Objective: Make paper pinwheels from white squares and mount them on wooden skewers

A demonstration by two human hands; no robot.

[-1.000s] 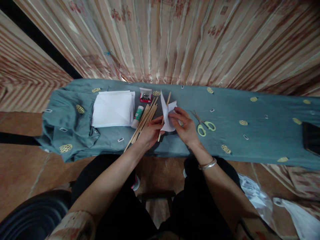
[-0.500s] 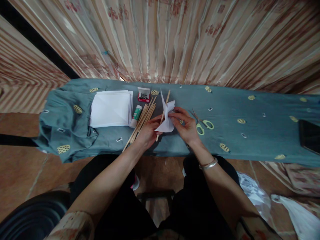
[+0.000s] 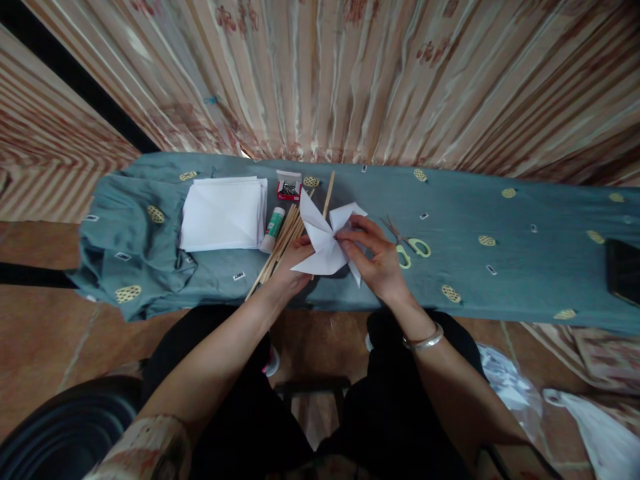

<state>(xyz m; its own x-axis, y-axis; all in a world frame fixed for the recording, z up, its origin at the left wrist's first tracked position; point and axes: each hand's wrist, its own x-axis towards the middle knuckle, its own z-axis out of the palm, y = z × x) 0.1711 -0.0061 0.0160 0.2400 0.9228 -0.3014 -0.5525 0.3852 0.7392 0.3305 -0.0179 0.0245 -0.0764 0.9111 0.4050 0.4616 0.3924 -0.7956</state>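
A white paper pinwheel [image 3: 321, 253] faces up with its blades spread. Behind it runs a thin wooden stick [image 3: 329, 192], its upper end sticking out past the paper. My left hand [image 3: 295, 260] is closed around the stick from the left, its fingertips hidden under the paper. At the pinwheel's centre, where a small dark pin head seems to show, the thumb and index finger of my right hand [image 3: 377, 259] pinch together. Just left of the pinwheel lies a bundle of wooden sticks [image 3: 281, 248]. Scissors with pale green handles [image 3: 417, 247] rest right of my right hand.
On the blue-green cloth [image 3: 465, 220] stand a stack of white paper [image 3: 223, 215], a green and white glue stick [image 3: 273, 228] and an open red box [image 3: 289, 188] of small metal pins. A dark object [image 3: 623, 270] lies at the far right. A curtain [image 3: 340, 80] hangs behind.
The pinwheel has turned from nearly edge-on to facing up, its blades now spread wide. My right fingers have come to its centre, while my left hand keeps hold behind it.
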